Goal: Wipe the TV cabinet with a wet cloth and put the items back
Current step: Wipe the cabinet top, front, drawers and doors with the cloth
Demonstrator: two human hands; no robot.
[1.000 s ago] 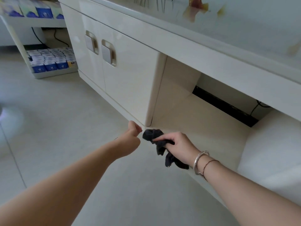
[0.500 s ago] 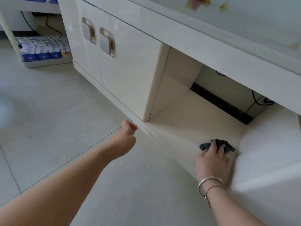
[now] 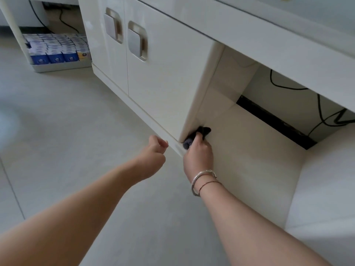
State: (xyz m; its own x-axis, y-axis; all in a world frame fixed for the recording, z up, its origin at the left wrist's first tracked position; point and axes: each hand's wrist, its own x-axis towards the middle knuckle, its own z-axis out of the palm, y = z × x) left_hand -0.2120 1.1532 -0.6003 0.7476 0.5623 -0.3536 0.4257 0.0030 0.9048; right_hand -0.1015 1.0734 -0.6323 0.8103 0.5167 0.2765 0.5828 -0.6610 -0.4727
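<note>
cream glossy cabinet (image 3: 169, 77); dark navy cloth (image 3: 204, 131); pale grey floor (image 3: 76, 131); blue-white boxes (image 3: 55, 52); silver bangle (image 3: 201, 174).

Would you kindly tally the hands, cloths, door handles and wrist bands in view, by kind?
Hands: 2, left hand, right hand
Cloth: 1
Door handles: 2
Wrist bands: 2, bangle, cord
Total: 7

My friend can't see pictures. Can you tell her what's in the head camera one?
A person's right hand presses a dark cloth into the front left corner of a cream TV cabinet's open shelf. The left hand hovers loosely curled, holding nothing, beside it over the tiled floor.
</note>
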